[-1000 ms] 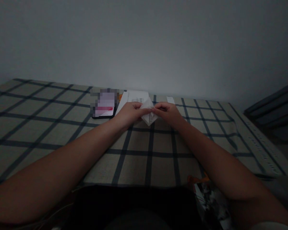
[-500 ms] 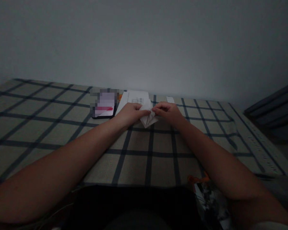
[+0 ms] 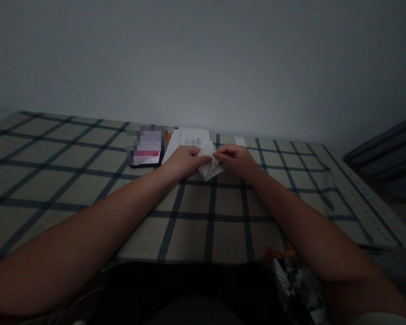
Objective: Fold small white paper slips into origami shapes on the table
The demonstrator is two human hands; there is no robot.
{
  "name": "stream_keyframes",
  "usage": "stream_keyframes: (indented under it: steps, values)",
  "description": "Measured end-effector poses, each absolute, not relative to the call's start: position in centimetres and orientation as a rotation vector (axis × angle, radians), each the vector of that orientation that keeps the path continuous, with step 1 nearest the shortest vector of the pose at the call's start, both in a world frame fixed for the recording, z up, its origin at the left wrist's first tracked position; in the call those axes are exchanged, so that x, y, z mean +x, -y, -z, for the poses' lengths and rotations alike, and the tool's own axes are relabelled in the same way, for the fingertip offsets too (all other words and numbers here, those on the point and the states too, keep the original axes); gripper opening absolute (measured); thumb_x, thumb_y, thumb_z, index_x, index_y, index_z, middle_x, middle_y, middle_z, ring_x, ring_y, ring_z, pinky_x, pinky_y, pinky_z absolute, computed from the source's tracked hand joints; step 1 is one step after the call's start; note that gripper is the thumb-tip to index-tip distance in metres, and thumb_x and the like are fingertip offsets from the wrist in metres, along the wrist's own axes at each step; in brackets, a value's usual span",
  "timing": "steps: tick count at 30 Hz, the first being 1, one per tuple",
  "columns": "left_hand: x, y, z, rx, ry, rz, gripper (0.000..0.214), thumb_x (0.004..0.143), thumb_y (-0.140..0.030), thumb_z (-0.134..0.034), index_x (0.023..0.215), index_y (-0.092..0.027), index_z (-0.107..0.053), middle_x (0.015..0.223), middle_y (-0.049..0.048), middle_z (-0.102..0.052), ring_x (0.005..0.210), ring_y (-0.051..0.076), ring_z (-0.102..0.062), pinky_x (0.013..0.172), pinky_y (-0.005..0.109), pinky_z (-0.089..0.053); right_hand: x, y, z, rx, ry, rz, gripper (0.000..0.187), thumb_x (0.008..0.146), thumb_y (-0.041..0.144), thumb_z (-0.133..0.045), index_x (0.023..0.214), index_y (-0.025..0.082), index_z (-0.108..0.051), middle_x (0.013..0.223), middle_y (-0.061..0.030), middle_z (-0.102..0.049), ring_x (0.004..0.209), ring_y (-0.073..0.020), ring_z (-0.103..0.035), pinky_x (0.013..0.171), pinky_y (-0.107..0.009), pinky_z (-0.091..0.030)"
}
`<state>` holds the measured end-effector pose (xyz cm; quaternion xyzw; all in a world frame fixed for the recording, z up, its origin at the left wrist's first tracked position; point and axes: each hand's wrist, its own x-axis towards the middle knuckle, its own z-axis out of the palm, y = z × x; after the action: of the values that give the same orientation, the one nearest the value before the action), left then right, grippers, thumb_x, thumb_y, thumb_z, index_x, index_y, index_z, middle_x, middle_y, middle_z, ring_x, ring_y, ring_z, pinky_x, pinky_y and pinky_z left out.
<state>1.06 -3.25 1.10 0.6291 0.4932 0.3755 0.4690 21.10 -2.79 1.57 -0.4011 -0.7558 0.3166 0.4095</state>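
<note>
Between my hands is a piece of folded white paper (image 3: 208, 170), thin and creased, with a pointed corner toward me. My left hand (image 3: 184, 159) grips its left side, thumb lying across the top. From the right, the thumb and fingertips of my right hand (image 3: 236, 158) pinch a fold of the same paper. Both hands are close together just above the checked cloth. The fingers cover part of the paper, so its full shape is hidden.
A white printed sheet or booklet (image 3: 186, 136) lies behind my left hand. Left of it rests a phone (image 3: 150, 146) with a lit, partly blurred screen. A small white strip (image 3: 239, 141) lies behind my right hand. The checked tablecloth (image 3: 192, 234) reaches the grey wall (image 3: 203, 67).
Almost nothing differs. The fingertips of my right hand have shifted very slightly on the paper; my left hand keeps its grip.
</note>
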Motion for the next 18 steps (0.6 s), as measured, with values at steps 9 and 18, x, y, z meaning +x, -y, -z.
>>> stream_keyframes:
  steps: [9, 18]
  values:
    - [1.40, 3.81, -1.64, 1.451, -1.111, -0.938, 0.021, 0.068, -0.035, -0.072, 0.076, -0.015, -0.074, 0.068, 0.0075, -0.070, 0.066, 0.021, -0.064, 0.058, 0.030, -0.047, 20.93, 3.13, -1.71, -1.031, 1.863, -0.730, 0.030, 0.080, 0.045, -0.069, 0.075, 0.016, -0.067, 0.070, -0.0012, -0.063, 0.062, -0.0111, -0.053, 0.058, -0.025, -0.041]
    - [1.14, 3.43, -1.54, 1.623, -1.246, -0.883, 0.030, 0.068, -0.042, -0.071, 0.079, -0.013, -0.075, 0.074, 0.0077, -0.071, 0.067, 0.018, -0.062, 0.060, 0.029, -0.044, 20.92, 3.12, -1.71, -1.006, 1.920, -0.734, 0.030, 0.081, 0.046, -0.067, 0.075, 0.016, -0.067, 0.071, -0.0013, -0.064, 0.065, -0.0117, -0.055, 0.061, -0.025, -0.042]
